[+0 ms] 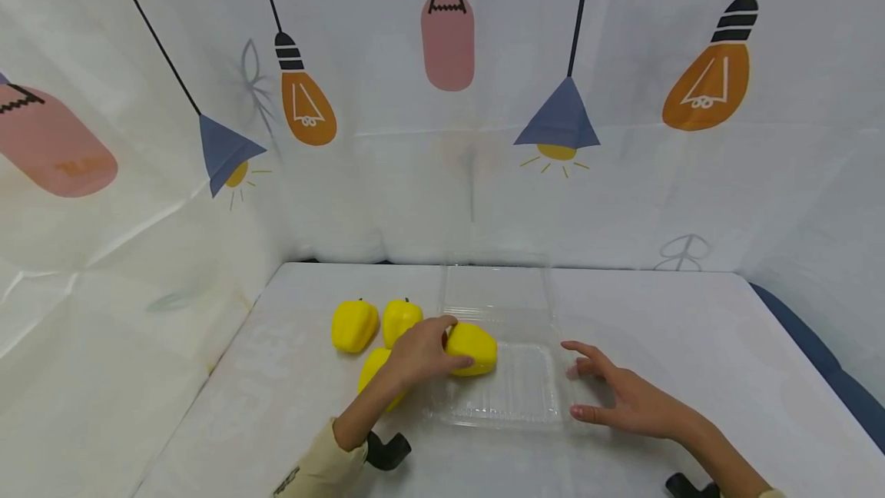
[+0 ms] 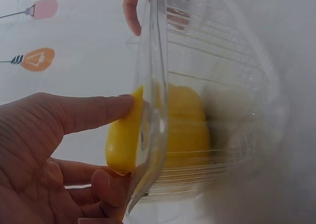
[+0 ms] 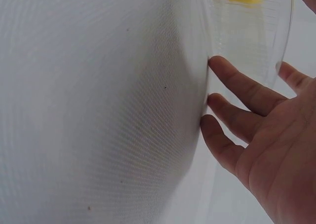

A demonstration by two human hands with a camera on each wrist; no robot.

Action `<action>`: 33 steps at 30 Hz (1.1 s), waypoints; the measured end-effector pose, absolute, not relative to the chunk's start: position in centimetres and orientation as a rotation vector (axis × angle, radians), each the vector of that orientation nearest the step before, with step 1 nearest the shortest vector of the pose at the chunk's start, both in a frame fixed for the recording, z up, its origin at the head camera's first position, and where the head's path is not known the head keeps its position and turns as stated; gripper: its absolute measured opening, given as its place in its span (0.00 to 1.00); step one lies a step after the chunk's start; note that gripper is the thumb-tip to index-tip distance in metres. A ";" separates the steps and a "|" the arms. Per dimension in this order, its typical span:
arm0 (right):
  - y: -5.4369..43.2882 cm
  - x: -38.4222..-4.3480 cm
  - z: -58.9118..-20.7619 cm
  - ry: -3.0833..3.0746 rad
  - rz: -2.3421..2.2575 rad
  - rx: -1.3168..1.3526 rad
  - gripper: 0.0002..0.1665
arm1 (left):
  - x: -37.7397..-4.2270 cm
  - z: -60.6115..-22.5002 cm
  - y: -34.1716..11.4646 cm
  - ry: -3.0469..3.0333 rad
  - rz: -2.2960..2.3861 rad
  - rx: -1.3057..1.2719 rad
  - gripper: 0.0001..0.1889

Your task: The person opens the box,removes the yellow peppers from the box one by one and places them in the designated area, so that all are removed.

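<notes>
A yellow bell pepper [image 1: 473, 350] is gripped between the thumb and fingers of my left hand [image 1: 422, 350], at the left side of a clear plastic clamshell box [image 1: 528, 383]. In the left wrist view the pepper [image 2: 123, 140] reaches partly below the box's rim. My right hand [image 1: 632, 400] is spread beside the box's right edge, holding nothing. Its fingertips [image 3: 217, 62] meet the table close by the box wall in the right wrist view. Left of the box are more yellow peppers: one [image 1: 355, 326], another [image 1: 401, 320], and a third [image 1: 373, 370] partly hidden behind my left forearm.
The box's clear lid [image 1: 494, 290] lies folded back toward the rear of the white table [image 1: 290, 413]. A white curtain [image 1: 387, 198] with printed lamps hangs behind and to the left. A dark blue object [image 1: 823, 344] stands past the table's right edge.
</notes>
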State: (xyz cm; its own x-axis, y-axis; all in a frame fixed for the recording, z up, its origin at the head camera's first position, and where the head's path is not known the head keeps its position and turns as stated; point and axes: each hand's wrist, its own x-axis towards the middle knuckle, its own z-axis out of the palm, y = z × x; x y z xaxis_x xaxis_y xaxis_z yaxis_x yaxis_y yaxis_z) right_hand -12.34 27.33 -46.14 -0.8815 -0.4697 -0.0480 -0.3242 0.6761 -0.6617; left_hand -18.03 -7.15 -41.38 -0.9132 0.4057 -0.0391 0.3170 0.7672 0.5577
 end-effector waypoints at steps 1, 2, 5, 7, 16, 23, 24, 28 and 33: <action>27.3 -12.4 -46.2 2.675 -0.995 -0.639 0.51 | -18.1 -41.4 -7.2 2.803 0.841 0.576 0.31; 27.4 -12.4 -46.2 2.669 -1.002 -0.634 0.51 | -18.1 -41.5 -7.1 2.801 0.843 0.576 0.31; 27.4 -12.3 -46.2 2.655 -1.014 -0.619 0.51 | -18.1 -41.6 -7.1 2.796 0.855 0.588 0.30; 27.4 -12.3 -46.1 2.645 -1.021 -0.612 0.51 | -18.1 -41.8 -7.1 2.789 0.875 0.604 0.28; 27.4 -12.1 -46.1 2.654 -1.005 -0.617 0.51 | -17.8 -41.8 -7.2 2.776 0.933 0.616 0.30; 27.3 -12.0 -46.1 2.689 -0.967 -0.635 0.50 | -17.7 -41.5 -7.4 2.757 0.962 0.589 0.33; 27.3 -12.0 -46.0 2.689 -0.967 -0.634 0.50 | -17.7 -41.4 -7.5 2.758 0.966 0.590 0.33; 27.3 -12.0 -45.9 2.686 -0.973 -0.630 0.50 | -17.6 -41.2 -7.6 2.766 0.986 0.606 0.33; 27.2 -12.0 -45.8 2.691 -0.972 -0.635 0.50 | -17.5 -40.7 -7.9 2.761 1.027 0.596 0.34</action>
State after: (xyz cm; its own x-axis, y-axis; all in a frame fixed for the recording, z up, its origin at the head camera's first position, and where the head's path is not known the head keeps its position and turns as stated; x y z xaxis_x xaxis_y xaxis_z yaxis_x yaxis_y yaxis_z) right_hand -11.97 27.18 -45.77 -0.8850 -0.4628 -0.0498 -0.3243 0.6898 -0.6473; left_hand -17.48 -7.86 -40.73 -0.9123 0.4093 0.0102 0.3165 0.6892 0.6518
